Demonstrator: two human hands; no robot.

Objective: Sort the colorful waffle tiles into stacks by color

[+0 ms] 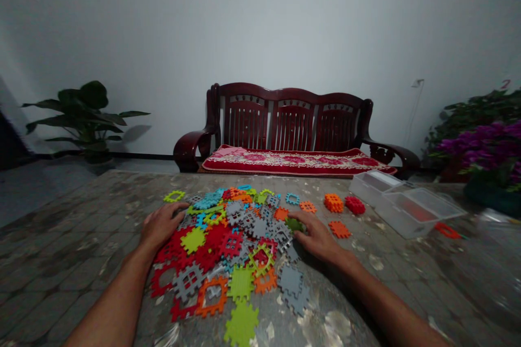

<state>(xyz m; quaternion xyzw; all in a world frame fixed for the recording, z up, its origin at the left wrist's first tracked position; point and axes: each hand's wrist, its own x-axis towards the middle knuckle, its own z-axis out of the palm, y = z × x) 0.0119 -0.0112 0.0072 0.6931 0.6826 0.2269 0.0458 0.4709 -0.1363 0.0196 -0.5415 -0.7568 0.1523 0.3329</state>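
Note:
A loose heap of notched plastic building tiles in red, grey, lime green, orange and blue spreads over the table. My left hand rests at the heap's left side, fingers stretched toward the grey tiles, with nothing seen in it. On the right side, my right hand has its thumb and fingers about a dark green tile. Grey tiles lie just left of that hand. Nearest me are a lime green tile, an orange frame tile and a grey tile.
To the right stand an orange stack and a red stack of tiles, with a single orange tile nearby. Beyond them is a clear plastic box. A wooden bench stands behind the table.

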